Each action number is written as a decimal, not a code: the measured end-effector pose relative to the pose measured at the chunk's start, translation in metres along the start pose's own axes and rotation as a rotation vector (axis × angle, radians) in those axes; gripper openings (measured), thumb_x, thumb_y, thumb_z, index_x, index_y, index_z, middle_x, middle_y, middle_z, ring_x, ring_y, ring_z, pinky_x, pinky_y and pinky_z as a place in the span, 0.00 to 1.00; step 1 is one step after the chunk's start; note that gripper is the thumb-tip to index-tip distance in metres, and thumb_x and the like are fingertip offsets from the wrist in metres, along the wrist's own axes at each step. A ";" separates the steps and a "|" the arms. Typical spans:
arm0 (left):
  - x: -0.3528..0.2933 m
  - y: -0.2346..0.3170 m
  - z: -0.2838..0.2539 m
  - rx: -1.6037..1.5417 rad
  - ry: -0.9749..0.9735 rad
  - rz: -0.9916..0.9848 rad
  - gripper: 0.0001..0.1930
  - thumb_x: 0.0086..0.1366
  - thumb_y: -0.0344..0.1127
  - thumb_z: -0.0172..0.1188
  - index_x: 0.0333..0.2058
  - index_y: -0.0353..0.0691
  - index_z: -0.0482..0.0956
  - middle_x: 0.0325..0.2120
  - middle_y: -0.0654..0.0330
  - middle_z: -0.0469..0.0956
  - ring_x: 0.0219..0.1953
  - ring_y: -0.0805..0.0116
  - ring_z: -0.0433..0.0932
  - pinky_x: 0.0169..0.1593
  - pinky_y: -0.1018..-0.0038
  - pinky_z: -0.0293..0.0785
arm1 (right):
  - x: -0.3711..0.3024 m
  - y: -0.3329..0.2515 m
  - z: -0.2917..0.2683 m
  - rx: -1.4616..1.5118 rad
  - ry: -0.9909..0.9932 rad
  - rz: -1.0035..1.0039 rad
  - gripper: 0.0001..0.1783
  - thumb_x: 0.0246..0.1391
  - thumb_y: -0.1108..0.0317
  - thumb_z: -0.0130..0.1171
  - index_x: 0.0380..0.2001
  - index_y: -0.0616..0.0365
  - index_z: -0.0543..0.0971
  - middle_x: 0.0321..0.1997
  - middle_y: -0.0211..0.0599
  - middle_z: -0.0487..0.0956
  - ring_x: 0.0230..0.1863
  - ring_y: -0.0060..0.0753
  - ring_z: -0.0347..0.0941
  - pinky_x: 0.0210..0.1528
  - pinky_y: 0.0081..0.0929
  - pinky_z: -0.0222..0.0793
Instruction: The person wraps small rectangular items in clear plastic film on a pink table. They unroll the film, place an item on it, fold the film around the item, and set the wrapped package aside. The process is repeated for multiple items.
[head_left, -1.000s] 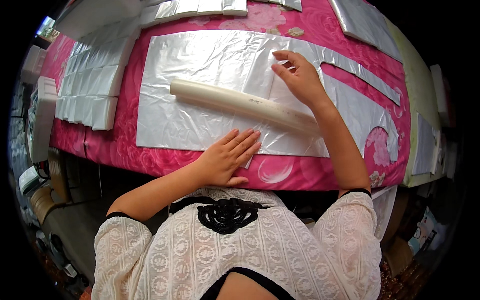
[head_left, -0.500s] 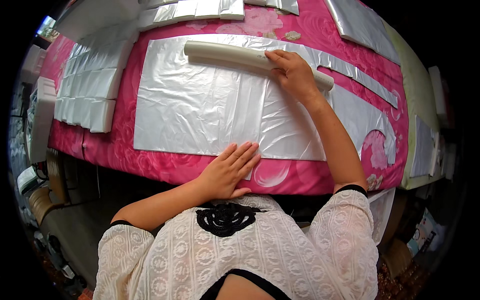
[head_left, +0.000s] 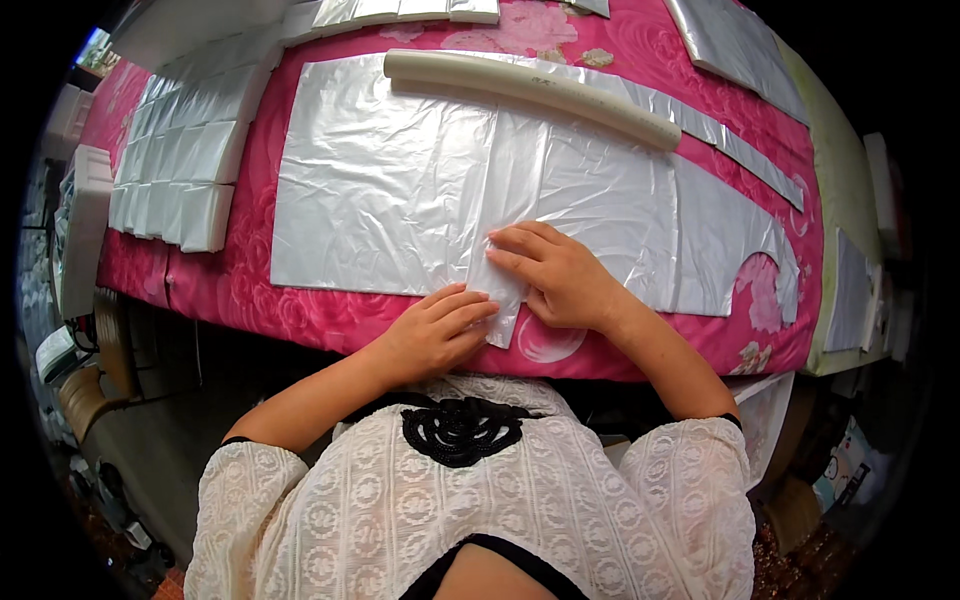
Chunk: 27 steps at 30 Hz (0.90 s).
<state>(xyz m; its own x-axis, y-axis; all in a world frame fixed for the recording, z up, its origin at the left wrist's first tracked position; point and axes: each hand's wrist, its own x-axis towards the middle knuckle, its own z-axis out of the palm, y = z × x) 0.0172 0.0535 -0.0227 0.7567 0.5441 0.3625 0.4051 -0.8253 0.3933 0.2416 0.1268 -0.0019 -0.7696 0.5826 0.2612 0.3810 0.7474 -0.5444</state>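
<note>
A wide stack of silvery plastic bags [head_left: 380, 190] lies flat before me, its film creased. One narrow folded plastic bag [head_left: 503, 325] runs down the stack's middle, and its end sticks out past the near edge. My left hand [head_left: 437, 330] is at that end, fingers close together and bent over its left side; the thumb is hidden. Just above and to the right, my right hand [head_left: 555, 275] rests on the film with fingers stretched out and thumb apart. Across the far side of the stack lies a long pale plastic pipe [head_left: 530, 92], touched by neither hand.
Pink flowered cloth [head_left: 250, 250] covers the table. Rows of small folded white bundles [head_left: 180, 180] stand at the left, and more bundles [head_left: 420, 10] line the far edge. A cut film strip [head_left: 750, 170] and another silvery stack [head_left: 735, 55] lie to the right.
My right hand has let go of the pipe and come down toward me onto the film. My left hand's fingers have drawn together at the narrow bag's end. The pipe stays on the stack.
</note>
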 end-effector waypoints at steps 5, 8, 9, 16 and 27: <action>0.011 -0.009 -0.011 -0.320 0.112 -0.039 0.13 0.55 0.36 0.60 0.38 0.37 0.73 0.48 0.55 0.72 0.52 0.61 0.70 0.57 0.62 0.65 | 0.001 0.001 0.007 0.008 0.091 0.050 0.24 0.35 0.80 0.55 0.42 0.60 0.76 0.49 0.39 0.74 0.50 0.42 0.69 0.51 0.33 0.67; 0.027 -0.024 -0.032 -0.376 0.106 -0.082 0.22 0.54 0.40 0.62 0.45 0.37 0.71 0.50 0.54 0.71 0.54 0.60 0.69 0.59 0.61 0.62 | 0.000 0.006 0.017 0.015 0.190 0.104 0.19 0.38 0.79 0.56 0.39 0.60 0.77 0.45 0.37 0.76 0.48 0.40 0.71 0.49 0.32 0.69; 0.035 -0.028 -0.037 -0.308 0.082 -0.091 0.25 0.53 0.42 0.62 0.48 0.37 0.70 0.51 0.54 0.70 0.55 0.60 0.68 0.59 0.60 0.61 | 0.001 0.004 0.018 0.031 0.225 0.116 0.18 0.38 0.79 0.56 0.38 0.60 0.78 0.44 0.37 0.77 0.47 0.39 0.71 0.47 0.31 0.69; 0.040 -0.055 -0.015 0.055 -0.031 -0.099 0.27 0.48 0.32 0.60 0.50 0.36 0.69 0.49 0.54 0.72 0.52 0.57 0.71 0.55 0.62 0.65 | 0.000 0.002 0.015 -0.115 0.320 0.125 0.15 0.40 0.77 0.58 0.36 0.56 0.79 0.39 0.35 0.78 0.40 0.39 0.73 0.42 0.31 0.71; 0.075 -0.053 -0.019 -0.280 0.286 -0.653 0.21 0.63 0.31 0.48 0.55 0.35 0.63 0.51 0.50 0.70 0.52 0.52 0.69 0.55 0.64 0.63 | 0.031 0.019 -0.019 0.485 0.147 0.982 0.13 0.52 0.65 0.56 0.26 0.66 0.80 0.17 0.37 0.77 0.19 0.23 0.75 0.27 0.23 0.69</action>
<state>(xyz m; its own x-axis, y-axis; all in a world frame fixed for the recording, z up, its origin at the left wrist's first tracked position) 0.0427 0.1407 -0.0005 0.2310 0.9575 0.1726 0.5500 -0.2748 0.7886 0.2346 0.1652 0.0105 -0.1618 0.9102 -0.3813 0.5273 -0.2469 -0.8130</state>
